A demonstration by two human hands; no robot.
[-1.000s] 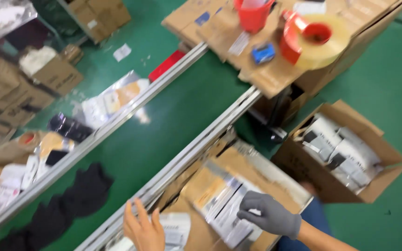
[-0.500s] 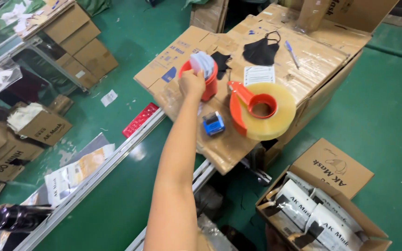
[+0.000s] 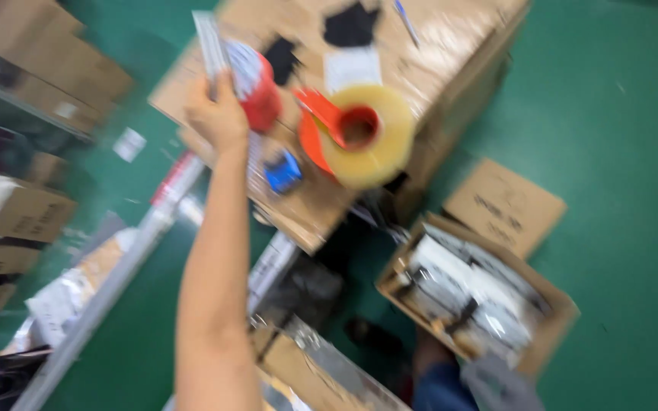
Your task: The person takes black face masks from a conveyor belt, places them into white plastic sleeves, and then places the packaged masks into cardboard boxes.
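Flat packets, a thin pale stack, stand clamped in the grip of the left hand, fingers curled round their lower end so the long axis runs up and away from the wrist, tilted slightly left. The arm is stretched far forward from the body, and the packets sit directly above and just beside a red cup-like holder on the cardboard-covered counter; whether their edge touches the holder's rim I cannot tell, since motion blur smears both. Right of the holder lies a big roll of clear tape on an orange dispenser, and near the counter's front edge a small blue object of unclear kind. Further back rest dark cloth pieces and a white sheet.

The right hand, in a grey glove, is low at the frame's bottom, well apart from the packets and partly cut off; its grip cannot be made out. Beside it an open carton of silvery bags stands on the green floor. A metal rail crosses lower left.
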